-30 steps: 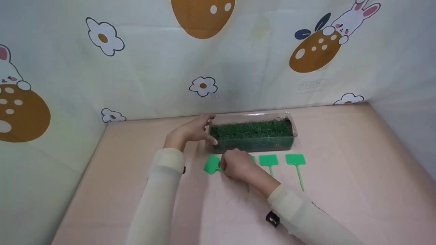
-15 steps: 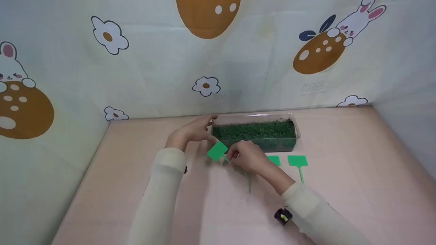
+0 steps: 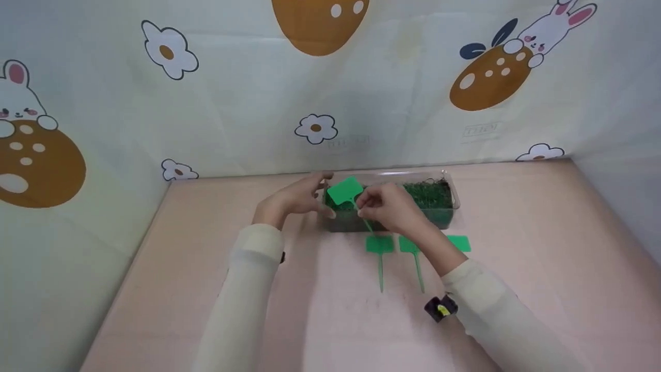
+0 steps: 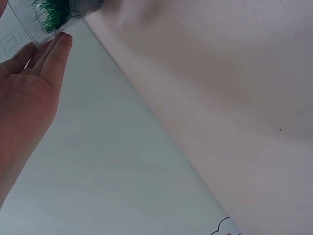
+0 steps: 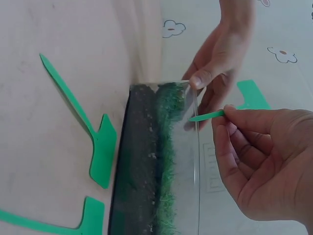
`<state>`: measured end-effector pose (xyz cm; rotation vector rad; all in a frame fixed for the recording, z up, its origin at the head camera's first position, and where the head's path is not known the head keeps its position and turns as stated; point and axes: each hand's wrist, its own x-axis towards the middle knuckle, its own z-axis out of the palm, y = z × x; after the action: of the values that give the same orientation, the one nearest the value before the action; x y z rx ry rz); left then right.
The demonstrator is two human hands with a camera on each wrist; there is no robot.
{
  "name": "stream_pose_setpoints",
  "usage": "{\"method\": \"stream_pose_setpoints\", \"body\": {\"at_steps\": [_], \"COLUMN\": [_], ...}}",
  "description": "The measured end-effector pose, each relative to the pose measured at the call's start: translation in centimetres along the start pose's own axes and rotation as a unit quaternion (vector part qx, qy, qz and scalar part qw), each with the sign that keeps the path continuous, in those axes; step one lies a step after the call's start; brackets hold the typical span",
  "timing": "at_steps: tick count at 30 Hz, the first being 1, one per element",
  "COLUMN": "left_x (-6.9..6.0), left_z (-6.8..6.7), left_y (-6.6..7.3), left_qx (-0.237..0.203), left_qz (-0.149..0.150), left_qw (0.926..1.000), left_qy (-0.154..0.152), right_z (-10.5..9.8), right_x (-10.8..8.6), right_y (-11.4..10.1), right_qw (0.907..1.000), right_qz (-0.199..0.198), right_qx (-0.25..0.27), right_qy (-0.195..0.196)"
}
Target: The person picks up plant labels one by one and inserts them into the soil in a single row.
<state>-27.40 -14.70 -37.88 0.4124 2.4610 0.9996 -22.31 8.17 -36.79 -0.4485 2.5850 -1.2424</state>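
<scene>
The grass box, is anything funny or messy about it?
Nothing looks spilled or broken. But a few curly strands poke above the grass at its right end in the head view, looking untidy. The green tag tilts, but the right hand is pinching it.

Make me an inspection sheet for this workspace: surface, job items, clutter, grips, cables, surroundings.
Surface: pale pink table.
Job items: clear box containing green grass; three green tags lying in front of it.
Clutter: a few small dark specks on the table.
Grips: left hand holds the box's left end; right hand pinches a fourth tag by its stem.
Cables: nothing seen.
Surroundings: pale backdrop printed with rabbits and flowers.
</scene>
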Motion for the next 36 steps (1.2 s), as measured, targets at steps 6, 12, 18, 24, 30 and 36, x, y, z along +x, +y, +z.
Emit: {"method": "stream_pose_setpoints", "body": {"at_steps": [6,12,18,24,30,36], "left_x": [0.1,0.1,0.2,0.3,0.3,0.3], "left_z": [0.0,0.1,0.1,0.0,0.0,0.0], "left_y": [-0.3,-0.3,-0.3,-0.5,-0.4,-0.3], "left_qx": [-0.011,-0.013,-0.007,-0.013,-0.009,-0.012], "left_qz": [0.014,0.008,0.008,0.013,0.002,0.005], "left_qw": [0.9998,0.9999,0.9999,0.9998,0.9999,0.9999], "left_qy": [0.003,0.007,0.007,0.005,0.009,0.009], "right_z": [-0.5,-0.1,0.4,0.9,1.4,1.9], "right_x": [0.8,1.9,2.8,3.6,4.3,4.7], "right_y": [-0.3,-0.4,-0.3,0.0,0.5,0.8], "right_qw": [0.999,0.9953,0.9934,0.9922,0.9905,0.9894], "right_qz": [-0.011,-0.04,-0.049,-0.059,-0.062,-0.061], "right_qx": [0.026,0.016,0.017,0.024,0.043,0.05], "right_qy": [0.035,0.087,0.103,0.107,0.115,0.121]}}
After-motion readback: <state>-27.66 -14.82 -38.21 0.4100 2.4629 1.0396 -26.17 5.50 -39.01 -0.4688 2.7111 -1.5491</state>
